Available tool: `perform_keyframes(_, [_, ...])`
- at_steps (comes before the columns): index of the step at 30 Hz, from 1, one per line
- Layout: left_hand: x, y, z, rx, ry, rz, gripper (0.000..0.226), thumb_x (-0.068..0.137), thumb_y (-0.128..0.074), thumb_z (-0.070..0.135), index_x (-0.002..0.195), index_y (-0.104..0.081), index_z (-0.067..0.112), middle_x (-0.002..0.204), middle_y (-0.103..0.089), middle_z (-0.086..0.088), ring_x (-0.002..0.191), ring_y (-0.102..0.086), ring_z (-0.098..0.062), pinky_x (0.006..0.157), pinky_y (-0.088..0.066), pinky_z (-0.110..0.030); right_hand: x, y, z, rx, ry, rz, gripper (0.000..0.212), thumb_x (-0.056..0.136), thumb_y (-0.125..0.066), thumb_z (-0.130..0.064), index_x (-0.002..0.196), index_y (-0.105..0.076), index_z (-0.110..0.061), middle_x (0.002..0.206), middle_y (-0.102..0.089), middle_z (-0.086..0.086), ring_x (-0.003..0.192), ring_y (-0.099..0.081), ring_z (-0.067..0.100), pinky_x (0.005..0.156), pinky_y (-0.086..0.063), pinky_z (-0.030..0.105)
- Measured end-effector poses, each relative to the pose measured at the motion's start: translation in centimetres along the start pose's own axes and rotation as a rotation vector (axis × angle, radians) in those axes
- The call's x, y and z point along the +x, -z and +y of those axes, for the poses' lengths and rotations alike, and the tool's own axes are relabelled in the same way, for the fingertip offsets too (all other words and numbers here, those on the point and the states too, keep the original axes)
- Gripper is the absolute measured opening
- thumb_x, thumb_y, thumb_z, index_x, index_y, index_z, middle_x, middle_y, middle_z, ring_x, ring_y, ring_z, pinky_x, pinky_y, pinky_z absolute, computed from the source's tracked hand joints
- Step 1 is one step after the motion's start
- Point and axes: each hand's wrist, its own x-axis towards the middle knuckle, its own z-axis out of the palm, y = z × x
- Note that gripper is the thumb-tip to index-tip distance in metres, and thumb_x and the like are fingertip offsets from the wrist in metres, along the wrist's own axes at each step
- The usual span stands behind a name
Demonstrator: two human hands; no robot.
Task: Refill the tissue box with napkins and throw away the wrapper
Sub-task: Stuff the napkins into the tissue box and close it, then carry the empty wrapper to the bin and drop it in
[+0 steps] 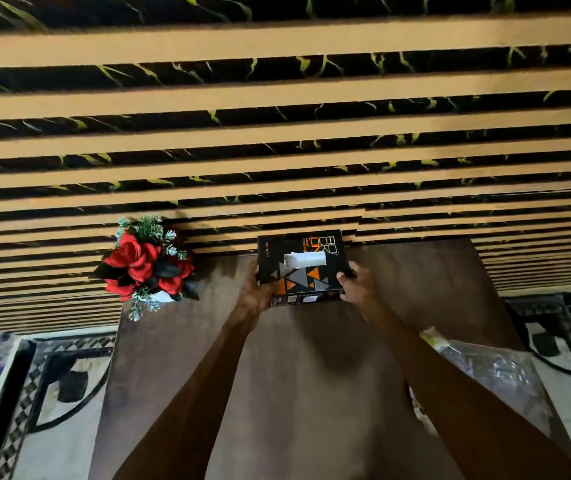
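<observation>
Both hands grip the black cardboard tissue box [303, 266] by its short ends, the left hand [254, 289] curled round one side and the right hand [356, 284] round the other, at the far edge of the dark brown wooden tabletop [277, 375] near the striped wall. To seat it well, lower it flat and square, well apart from the red rose bouquet [147, 261], then let go with both hands together. The box bears orange and grey triangles, a white napkin [305, 259] stands from its top slot, and the crinkled clear plastic wrapper [491, 372], probably empty, lies at the tabletop's right edge.
</observation>
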Motion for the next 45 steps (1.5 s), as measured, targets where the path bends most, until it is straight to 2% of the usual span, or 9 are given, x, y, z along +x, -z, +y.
perform_keyframes(5, [0.5, -0.6, 0.2, -0.050, 0.040, 0.072, 0.071, 0.086, -0.058, -0.009, 0.144, -0.029, 0.020, 0.145, -0.042, -0.013, 0.118, -0.056, -0.037, 0.076, -0.060, -0.042, 1.0, 0.9, 0.2, -0.035, -0.026, -0.091, 0.047, 0.095, -0.055, -0.012, 0.141, -0.043, -0.010, 0.132, -0.058, 0.018, 0.111, -0.062, 0.034, 0.087, -0.057, 0.049])
perform_keyframes(10, [-1.9, -3.7, -2.1, 0.298, -0.064, 0.659, 0.062, 0.079, -0.071, 0.014, 0.133, -0.038, 0.011, 0.129, -0.052, -0.015, 0.110, -0.058, -0.032, 0.085, -0.055, -0.047, -2.1, 4.0, 2.8, -0.168, 0.070, 0.022, 0.039, 0.088, -0.064, -0.018, 0.125, -0.057, -0.009, 0.119, -0.065, 0.016, 0.096, -0.066, 0.018, 0.085, -0.054, 0.035])
perform_keyframes(14, [-5.5, -10.4, -6.9, 0.339, -0.117, 0.208, 0.009, 0.093, -0.055, 0.015, 0.101, -0.051, 0.015, 0.083, -0.061, 0.005, 0.066, -0.063, 0.001, 0.060, -0.055, -0.019, -8.1, 9.4, 10.1, -0.295, 0.155, 0.215, 0.024, 0.081, -0.072, -0.009, 0.103, -0.069, -0.005, 0.103, -0.073, 0.017, 0.090, -0.067, 0.020, 0.090, -0.050, 0.037])
perform_keyframes(20, [-8.5, -20.9, -12.5, 0.409, 0.055, -0.241, 0.087, 0.066, -0.083, 0.025, 0.140, -0.038, 0.015, 0.131, -0.051, -0.003, 0.115, -0.055, -0.019, 0.096, -0.050, -0.037, -12.8, 18.3, 21.8, -0.499, -0.348, 0.316, 0.075, 0.081, -0.068, -0.047, 0.144, -0.038, -0.019, 0.157, -0.026, 0.018, 0.142, -0.026, 0.039, 0.113, -0.027, 0.053])
perform_keyframes(24, [-9.9, -27.0, -14.5, 0.452, -0.025, -0.395, 0.081, 0.065, -0.080, 0.009, 0.135, -0.040, 0.021, 0.126, -0.057, -0.001, 0.106, -0.061, -0.010, 0.087, -0.048, -0.019, -12.9, 22.2, 25.3, -0.287, -0.375, 0.265, 0.095, 0.077, -0.065, -0.059, 0.152, -0.020, -0.020, 0.155, -0.030, 0.022, 0.139, -0.034, 0.041, 0.111, -0.034, 0.053])
perform_keyframes(28, [-11.0, -32.0, -16.8, 0.496, 0.080, -0.359, 0.090, 0.059, -0.076, 0.020, 0.142, -0.041, 0.015, 0.128, -0.060, -0.001, 0.110, -0.061, -0.017, 0.095, -0.051, -0.038, -12.6, 25.8, 26.1, 0.025, -0.317, 0.169, 0.112, 0.061, -0.049, -0.087, 0.150, -0.023, -0.024, 0.152, -0.038, 0.014, 0.133, -0.046, 0.034, 0.109, -0.041, 0.050])
perform_keyframes(37, [-15.6, -46.5, -17.0, 0.496, -0.114, -0.494, 0.029, 0.073, -0.074, -0.006, 0.100, -0.066, -0.008, 0.090, -0.072, 0.008, 0.083, -0.068, -0.005, 0.073, -0.057, -0.023, -12.6, 39.9, 26.4, 0.440, -0.252, -0.065, 0.077, 0.090, -0.063, -0.037, 0.150, -0.016, -0.036, 0.116, -0.063, 0.016, 0.076, -0.068, 0.020, 0.053, -0.058, 0.027])
perform_keyframes(41, [-16.3, -53.6, -15.0, 0.575, -0.140, -0.382, 0.081, 0.063, -0.087, 0.022, 0.133, -0.045, 0.017, 0.129, -0.053, 0.001, 0.116, -0.056, -0.018, 0.100, -0.051, -0.041, -11.5, 47.3, 27.6, 0.371, -0.265, -0.059, 0.048, 0.085, -0.070, -0.023, 0.129, -0.052, -0.015, 0.101, -0.066, 0.014, 0.080, -0.066, 0.023, 0.061, -0.053, 0.029])
perform_keyframes(45, [-13.8, -59.9, -15.4, 0.633, -0.158, -0.617, 0.086, 0.064, -0.079, 0.033, 0.138, -0.035, 0.031, 0.134, -0.050, -0.001, 0.127, -0.051, -0.017, 0.106, -0.042, -0.023, -7.7, 53.2, 28.7, 0.352, -0.297, -0.128, 0.033, 0.087, -0.067, -0.009, 0.118, -0.060, -0.006, 0.092, -0.066, 0.015, 0.069, -0.065, 0.018, 0.057, -0.054, 0.026])
